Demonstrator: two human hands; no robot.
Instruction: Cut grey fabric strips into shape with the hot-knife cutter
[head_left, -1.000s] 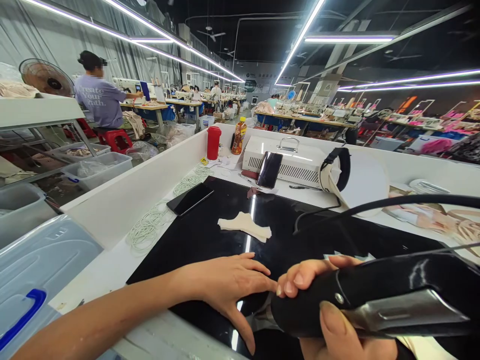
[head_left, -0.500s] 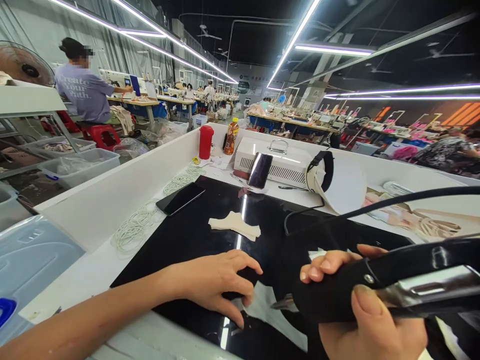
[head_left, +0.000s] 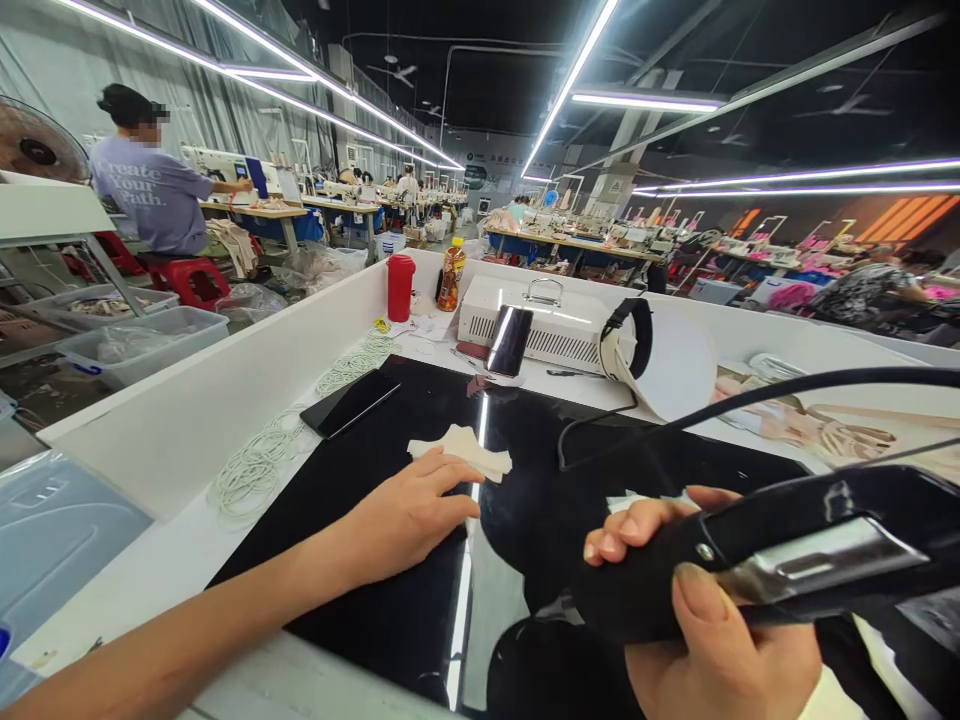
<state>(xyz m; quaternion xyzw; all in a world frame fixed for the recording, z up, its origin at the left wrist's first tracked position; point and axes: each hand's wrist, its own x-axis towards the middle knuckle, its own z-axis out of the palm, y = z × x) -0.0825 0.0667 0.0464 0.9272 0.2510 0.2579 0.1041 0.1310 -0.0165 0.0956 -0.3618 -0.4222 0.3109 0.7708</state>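
Observation:
My right hand (head_left: 705,620) is wrapped round a black hand-held tool (head_left: 795,550) with a metal lever and a black cable (head_left: 750,395) running off to the right. My left hand (head_left: 409,515) stretches forward over the glossy black work surface (head_left: 405,600), fingers extended, their tips touching a stack of cream fabric pieces (head_left: 461,450). A small pale fabric scrap (head_left: 637,498) lies just behind my right fingers.
A dark phone (head_left: 349,402) lies flat at the left, another phone (head_left: 510,340) leans on a white box (head_left: 555,325). White elastic loops (head_left: 255,465), a red cup (head_left: 400,287), a bottle (head_left: 450,274). A person (head_left: 146,190) sits at far left.
My left hand has moved from the near edge, where it touched a pale piece by the tool tip, forward to the cream fabric stack. The tool stays in my right hand.

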